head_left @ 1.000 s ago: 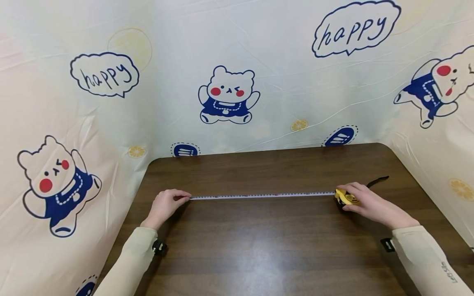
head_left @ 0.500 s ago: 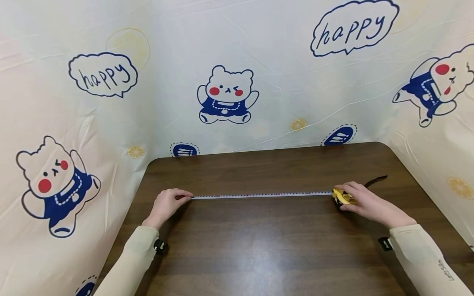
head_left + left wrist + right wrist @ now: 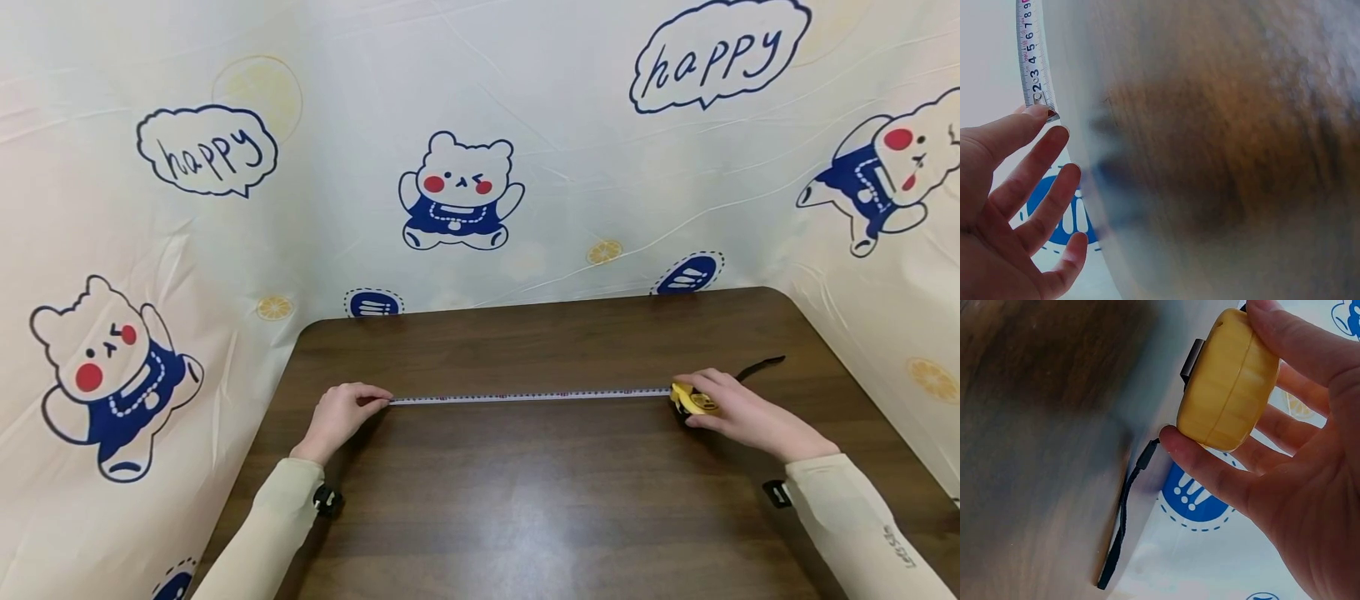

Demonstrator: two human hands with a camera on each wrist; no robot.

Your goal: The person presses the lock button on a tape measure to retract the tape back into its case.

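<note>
A yellow tape measure (image 3: pixel 693 400) is gripped by my right hand (image 3: pixel 738 415) at the right of the table. Its white blade (image 3: pixel 525 397) stretches leftward, nearly straight, to my left hand (image 3: pixel 339 417). There the thumb and index finger pinch the blade's metal end, while in the left wrist view the other fingers (image 3: pixel 1047 206) spread loosely and the low numbers of the blade (image 3: pixel 1032 56) show. In the right wrist view the thumb and fingers curl round the yellow case (image 3: pixel 1229 381). A black wrist strap (image 3: pixel 1122 519) trails from it.
The dark brown wooden table (image 3: pixel 480 492) has rounded far corners. A pale curtain (image 3: pixel 555 208) printed with bears and "happy" bubbles hangs behind it and along both sides. Each sleeve cuff bears a small black device (image 3: pixel 327 500).
My right hand and the tape measure case have shifted slightly left, and my left hand slightly right. The pulled-out blade looks a little shorter; both grips stay the same.
</note>
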